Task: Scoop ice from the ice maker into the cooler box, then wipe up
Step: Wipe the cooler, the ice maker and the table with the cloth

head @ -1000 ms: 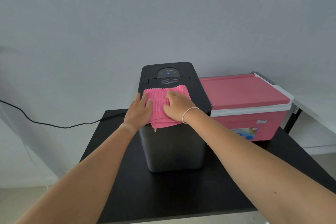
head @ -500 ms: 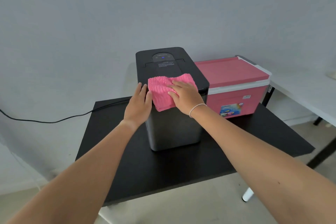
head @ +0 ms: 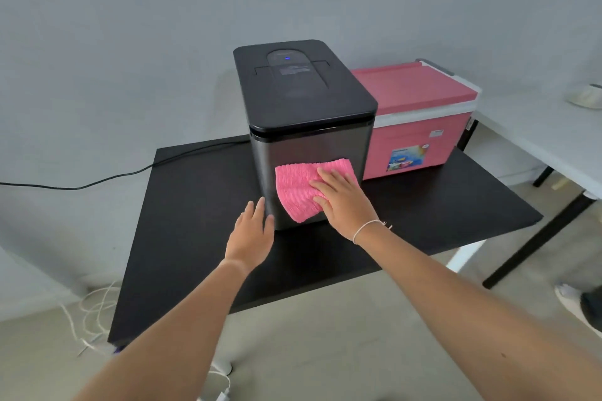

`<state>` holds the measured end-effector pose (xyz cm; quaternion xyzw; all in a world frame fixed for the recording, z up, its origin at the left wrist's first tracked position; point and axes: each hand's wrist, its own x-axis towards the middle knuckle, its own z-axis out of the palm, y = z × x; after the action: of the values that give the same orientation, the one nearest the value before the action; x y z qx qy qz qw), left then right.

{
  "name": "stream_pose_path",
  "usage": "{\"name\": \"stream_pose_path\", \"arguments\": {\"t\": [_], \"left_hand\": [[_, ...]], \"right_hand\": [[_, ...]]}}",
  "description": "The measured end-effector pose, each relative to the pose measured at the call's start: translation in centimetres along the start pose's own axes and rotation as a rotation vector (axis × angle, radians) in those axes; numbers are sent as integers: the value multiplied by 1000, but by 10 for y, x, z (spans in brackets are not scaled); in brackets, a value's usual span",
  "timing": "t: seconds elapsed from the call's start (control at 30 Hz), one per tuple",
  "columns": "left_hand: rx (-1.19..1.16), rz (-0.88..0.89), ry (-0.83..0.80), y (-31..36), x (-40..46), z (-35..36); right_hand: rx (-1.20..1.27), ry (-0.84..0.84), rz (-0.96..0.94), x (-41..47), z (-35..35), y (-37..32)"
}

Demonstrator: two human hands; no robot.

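Note:
A black ice maker (head: 303, 98) stands on a black table (head: 198, 205) with its lid down and a blue light on top. To its right sits a pink cooler box (head: 420, 127) with a pink lid, closed. My right hand (head: 342, 202) presses a pink ribbed cloth (head: 296, 189) flat against the lower front face of the ice maker, fingers straight. My left hand (head: 252, 231) is at the machine's lower left front corner with straight fingers; whether it touches the corner I cannot tell.
A black power cable (head: 97, 181) runs left from behind the ice maker. A white table (head: 537, 133) stands to the right with a pale bowl-like object (head: 586, 96). White cords (head: 91, 312) lie on the floor. A person's shoe (head: 580, 303) shows at the right edge.
My right hand has slid the pink cloth from the ice maker's lid down over the front edge onto its front face. My left hand dropped from the upper left side to the lower corner.

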<state>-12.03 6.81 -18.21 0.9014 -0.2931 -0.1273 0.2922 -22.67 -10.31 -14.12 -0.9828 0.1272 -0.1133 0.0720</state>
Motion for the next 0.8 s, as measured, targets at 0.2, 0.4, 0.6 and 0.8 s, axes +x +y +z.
{"name": "stream_pose_path", "arguments": {"t": [0.2, 0.4, 0.6, 0.8], "left_hand": [[231, -47, -191, -48, -19, 48], [451, -44, -154, -83, -27, 65], [489, -11, -90, -93, -33, 73], [506, -19, -91, -91, -33, 78]], "right_hand": [[23, -403, 29, -41, 104, -11], [64, -421, 95, -53, 144, -27], [50, -404, 151, -31, 156, -49], [25, -349, 127, -34, 160, -40]]}}
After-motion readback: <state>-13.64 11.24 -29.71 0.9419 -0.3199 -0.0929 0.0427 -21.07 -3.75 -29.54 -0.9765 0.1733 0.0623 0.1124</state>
